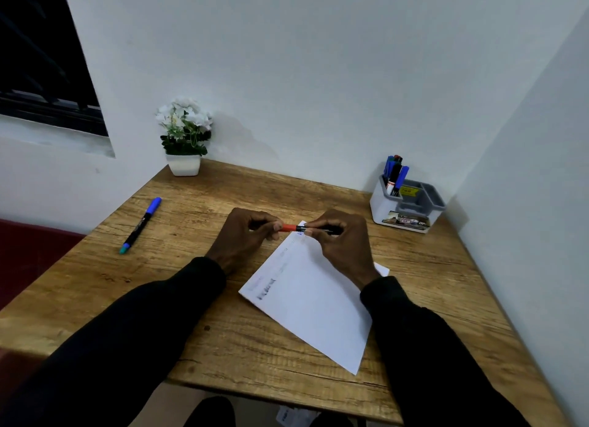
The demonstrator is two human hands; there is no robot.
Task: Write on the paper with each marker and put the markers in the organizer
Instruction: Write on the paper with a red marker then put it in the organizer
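Observation:
A red-capped marker [291, 227] with a black body is held level above the far corner of the white paper [314, 302]. My left hand [247, 235] pinches its red cap and my right hand [341, 240] grips the black barrel. The paper lies tilted on the wooden table [191, 299] and carries dark and blue writing near its left edge and far corner. A blue-capped marker [141, 224] lies alone at the table's left. The grey-and-white organizer [408, 210] stands at the back right with several markers upright in its left compartment.
A white pot of white flowers [185, 136] stands at the table's back left corner. Walls close off the back and right sides. A dark window [41, 60] is at the upper left. The organizer's right compartments look empty.

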